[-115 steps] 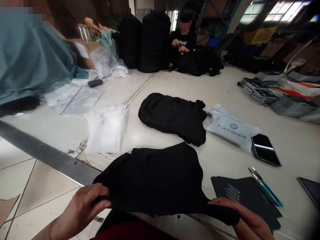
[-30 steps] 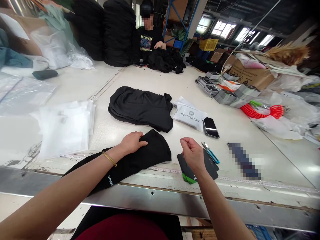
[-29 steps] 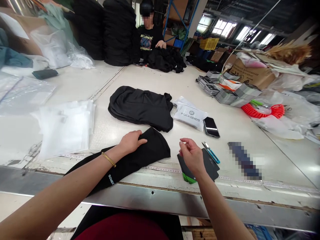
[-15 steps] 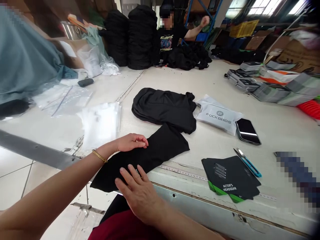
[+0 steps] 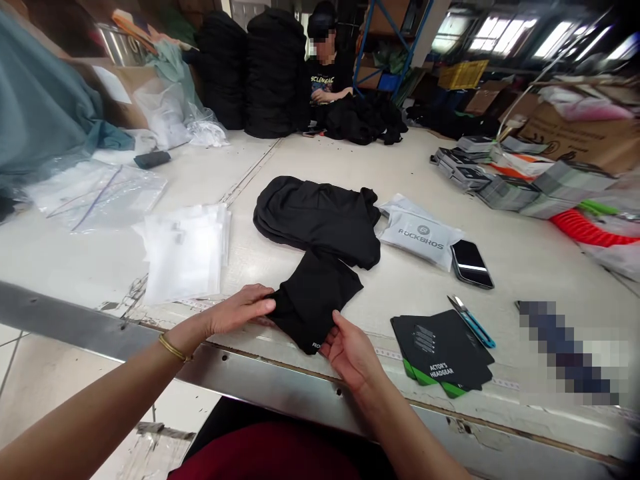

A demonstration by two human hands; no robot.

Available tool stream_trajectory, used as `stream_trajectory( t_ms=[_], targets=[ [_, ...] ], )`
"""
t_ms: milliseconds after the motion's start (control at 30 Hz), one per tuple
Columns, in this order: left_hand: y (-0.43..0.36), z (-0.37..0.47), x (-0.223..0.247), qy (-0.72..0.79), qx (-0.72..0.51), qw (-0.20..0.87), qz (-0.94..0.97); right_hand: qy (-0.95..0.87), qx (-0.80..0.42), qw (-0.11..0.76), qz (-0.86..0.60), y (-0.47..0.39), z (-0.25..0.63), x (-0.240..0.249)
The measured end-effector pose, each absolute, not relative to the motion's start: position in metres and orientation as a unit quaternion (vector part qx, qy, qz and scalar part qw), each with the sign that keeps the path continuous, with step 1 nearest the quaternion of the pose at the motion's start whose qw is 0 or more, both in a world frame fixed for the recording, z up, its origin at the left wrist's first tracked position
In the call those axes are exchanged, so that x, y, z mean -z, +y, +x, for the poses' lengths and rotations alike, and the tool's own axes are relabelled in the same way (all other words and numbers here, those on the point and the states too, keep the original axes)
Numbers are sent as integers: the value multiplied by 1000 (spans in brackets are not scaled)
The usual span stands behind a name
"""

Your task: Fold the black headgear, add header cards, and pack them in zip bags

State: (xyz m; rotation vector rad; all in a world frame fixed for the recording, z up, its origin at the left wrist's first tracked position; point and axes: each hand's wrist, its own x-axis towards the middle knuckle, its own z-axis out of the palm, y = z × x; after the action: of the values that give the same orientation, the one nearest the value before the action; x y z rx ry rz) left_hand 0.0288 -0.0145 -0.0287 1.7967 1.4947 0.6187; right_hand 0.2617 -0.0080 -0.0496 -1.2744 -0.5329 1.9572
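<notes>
A black cloth headgear piece (image 5: 313,297) lies folded over on itself near the table's front edge, part of a white logo showing at its lower corner. My left hand (image 5: 245,308) grips its left edge, thumb on top and fingers underneath. At the lower right corner, beside the logo, my right hand (image 5: 350,350) pinches the fabric between thumb and fingers. Just behind, a pile of black headgear (image 5: 317,217) touches the far end of the folded piece.
Clear plastic bags (image 5: 185,253) lie left, a packed white pouch (image 5: 423,237) and phone (image 5: 471,263) right. Blue-handled snips (image 5: 473,323) rest by the black cards (image 5: 437,353). Boxes (image 5: 510,193) stand far right. A co-worker (image 5: 325,80) sits across the table beside tall black fabric stacks (image 5: 275,73).
The headgear's near end has been folded up and over, shortening it. My right hand went from lying flat on it to pinching its corner. The co-worker's raised arm has come down.
</notes>
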Motion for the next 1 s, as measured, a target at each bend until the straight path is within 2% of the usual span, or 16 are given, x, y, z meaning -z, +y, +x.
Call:
stream_trajectory(
  t_ms=[67,133,200,267,367,433,500,567,667,767,867,1000],
  targets=[
    [-18,36,39,580,-231,295,724,-189,-780,355,-479,-9,269,51],
    [-19,46,49,618,-259,210,712,-271,-732,364,-509,-16,276,52],
    [-19,57,55,643,-294,154,691,-429,-587,399,-558,-26,281,54],
    [-15,66,56,622,-315,137,704,-623,-389,421,-532,-33,283,58],
    [-1,73,48,543,-319,196,751,-831,-179,349,-396,-37,275,67],
    [9,69,39,511,-297,293,752,-876,-142,301,-350,-34,269,71],
    [16,59,29,510,-270,368,729,-865,-182,301,-358,-29,267,71],
    [16,47,19,519,-253,426,697,-796,-308,320,-412,-25,269,66],
    [5,35,12,518,-240,518,637,-540,-582,359,-491,-20,276,55],
    [-4,41,18,555,-250,475,636,-254,-752,368,-484,-17,278,48],
    [-2,58,32,625,-275,365,632,-210,-784,384,-440,-18,275,45],
    [3,78,47,670,-297,304,608,-279,-714,439,-469,-18,271,46]
  ],
)
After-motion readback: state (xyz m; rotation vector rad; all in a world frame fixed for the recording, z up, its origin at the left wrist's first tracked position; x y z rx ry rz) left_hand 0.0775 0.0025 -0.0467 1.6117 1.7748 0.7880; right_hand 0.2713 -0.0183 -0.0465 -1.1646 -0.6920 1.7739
